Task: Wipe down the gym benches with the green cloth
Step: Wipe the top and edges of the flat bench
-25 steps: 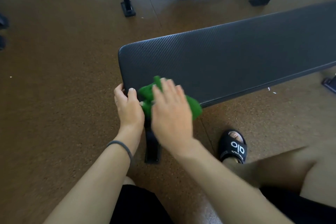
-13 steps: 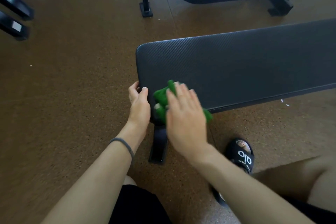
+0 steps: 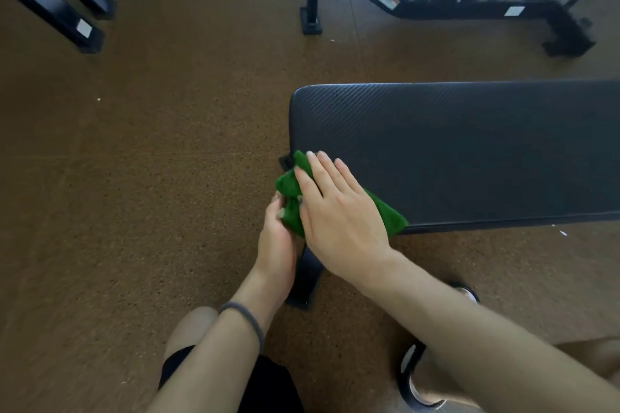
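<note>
At the near corner of the bench [image 3: 469,151], my right hand [image 3: 339,211] is lying flat with straight fingers, pressing the green cloth [image 3: 391,216] onto the black pad. My left hand [image 3: 278,238] is pinching the bunched end of the cloth hanging off the pad's end, just above the bench leg [image 3: 305,282]. I am crouching on the brown floor [image 3: 151,178].

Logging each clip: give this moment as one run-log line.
right hand: flat on green cloth | left hand: holds cloth's hanging end | place: bench near corner
</note>
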`<action>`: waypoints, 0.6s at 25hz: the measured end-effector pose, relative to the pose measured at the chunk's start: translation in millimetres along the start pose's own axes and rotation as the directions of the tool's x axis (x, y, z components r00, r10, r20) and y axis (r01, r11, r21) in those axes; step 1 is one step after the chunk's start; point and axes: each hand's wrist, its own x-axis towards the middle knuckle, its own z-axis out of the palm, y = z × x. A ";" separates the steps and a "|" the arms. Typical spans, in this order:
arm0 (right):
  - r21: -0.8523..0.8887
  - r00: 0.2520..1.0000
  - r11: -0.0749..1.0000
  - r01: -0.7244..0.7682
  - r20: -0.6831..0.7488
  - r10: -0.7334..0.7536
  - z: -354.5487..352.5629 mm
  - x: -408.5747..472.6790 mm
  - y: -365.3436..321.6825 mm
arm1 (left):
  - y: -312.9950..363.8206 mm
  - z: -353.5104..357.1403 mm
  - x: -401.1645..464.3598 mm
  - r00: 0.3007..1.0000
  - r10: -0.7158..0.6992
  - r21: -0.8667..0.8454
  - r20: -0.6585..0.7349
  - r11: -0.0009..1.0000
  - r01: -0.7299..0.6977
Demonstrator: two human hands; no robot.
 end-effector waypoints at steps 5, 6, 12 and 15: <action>-0.033 0.975 0.993 0.117 0.192 -0.109 -6.0 86.3 1.0 | -2.8 -3.9 4.7 0.997 0.008 -0.009 -0.075 1.000 -0.009; -0.020 0.974 0.993 0.118 0.199 -0.112 -7.7 102.9 6.3 | -1.2 -3.6 5.5 0.998 0.012 0.026 -0.065 1.000 -0.010; 0.159 0.990 0.986 -0.050 0.138 0.028 -7.0 174.2 62.2 | -7.7 5.3 11.4 0.994 0.049 0.364 -0.102 0.931 -0.009; 0.150 0.970 0.965 -0.213 0.151 0.191 -5.1 181.5 82.8 | -11.4 -0.4 15.7 0.994 0.037 0.371 -0.101 0.929 0.003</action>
